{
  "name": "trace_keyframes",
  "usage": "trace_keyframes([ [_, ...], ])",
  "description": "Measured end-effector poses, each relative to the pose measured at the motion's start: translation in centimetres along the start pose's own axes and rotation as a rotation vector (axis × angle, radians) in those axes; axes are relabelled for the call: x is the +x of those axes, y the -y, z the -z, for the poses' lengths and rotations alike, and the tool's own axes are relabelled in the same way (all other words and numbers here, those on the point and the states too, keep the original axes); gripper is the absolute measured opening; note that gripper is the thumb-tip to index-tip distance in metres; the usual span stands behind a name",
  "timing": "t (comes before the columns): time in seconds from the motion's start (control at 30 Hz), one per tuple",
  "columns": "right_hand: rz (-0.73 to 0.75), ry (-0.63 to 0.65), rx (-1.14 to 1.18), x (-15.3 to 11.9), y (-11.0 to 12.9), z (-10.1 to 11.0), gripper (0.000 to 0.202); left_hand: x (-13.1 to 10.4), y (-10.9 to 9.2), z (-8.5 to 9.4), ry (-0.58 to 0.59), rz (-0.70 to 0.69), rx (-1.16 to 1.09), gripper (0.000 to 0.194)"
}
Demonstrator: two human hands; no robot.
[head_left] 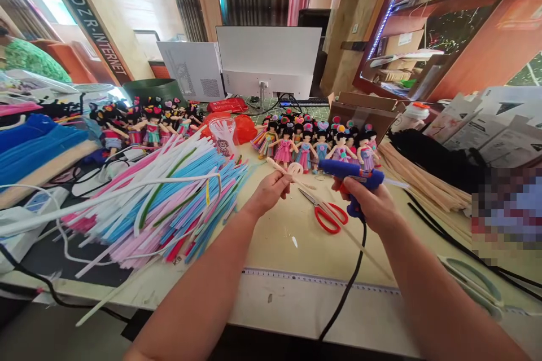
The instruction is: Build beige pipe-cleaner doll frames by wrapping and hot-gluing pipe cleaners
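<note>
My left hand [271,189] is closed on a beige pipe cleaner [277,167] whose tip sticks out past the fingers; part of it is hidden by the hand. A long beige stem slants from near that hand down to the right. In my right hand [375,200] is a blue hot glue gun [349,172], its nozzle pointing left toward the pipe cleaner but apart from it. A clear glue stick [397,183] pokes out of its back. Between the hands lie red-handled scissors [328,218], partly under the stem. A pale roll [295,168] sits just beyond my left hand.
Bundles of coloured pipe cleaners [169,192] cover the left side. Rows of small dolls [305,146] stand at the back, before a monitor [270,59]. Beige stems [427,180], black stems [436,152] and green-handled scissors [470,282] lie right. The gun's black cord [353,282] crosses the front edge.
</note>
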State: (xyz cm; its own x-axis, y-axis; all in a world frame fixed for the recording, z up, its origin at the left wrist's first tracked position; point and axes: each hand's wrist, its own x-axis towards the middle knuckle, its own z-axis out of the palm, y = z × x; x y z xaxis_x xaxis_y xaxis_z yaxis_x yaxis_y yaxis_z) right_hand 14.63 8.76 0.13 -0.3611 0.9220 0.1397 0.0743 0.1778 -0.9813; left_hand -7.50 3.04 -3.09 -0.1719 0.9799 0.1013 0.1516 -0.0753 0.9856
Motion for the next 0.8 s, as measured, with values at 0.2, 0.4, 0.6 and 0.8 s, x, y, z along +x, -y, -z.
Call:
trace_keyframes([
  [0.2, -0.036, 0.037, -0.162, -0.7, -1.3, 0.0, 0.033, -0.2, -0.2, -0.4, 0.034, 0.029, 0.028, 0.03],
  [0.4, 0.035, 0.07, -0.191, -0.8, -1.8, -0.2, 0.025, -0.3, -0.2, -0.4, 0.037, 0.029, 0.044, 0.031],
  [0.6, 0.017, 0.105, -0.206, -0.8, -1.5, -0.3, 0.026, -0.5, -0.6, -0.4, 0.034, 0.032, 0.054, 0.03],
  [0.8, 0.033, 0.082, -0.201, -0.8, -1.6, -0.6, 0.025, -0.7, -1.2, -0.5, 0.042, 0.048, 0.068, 0.03],
])
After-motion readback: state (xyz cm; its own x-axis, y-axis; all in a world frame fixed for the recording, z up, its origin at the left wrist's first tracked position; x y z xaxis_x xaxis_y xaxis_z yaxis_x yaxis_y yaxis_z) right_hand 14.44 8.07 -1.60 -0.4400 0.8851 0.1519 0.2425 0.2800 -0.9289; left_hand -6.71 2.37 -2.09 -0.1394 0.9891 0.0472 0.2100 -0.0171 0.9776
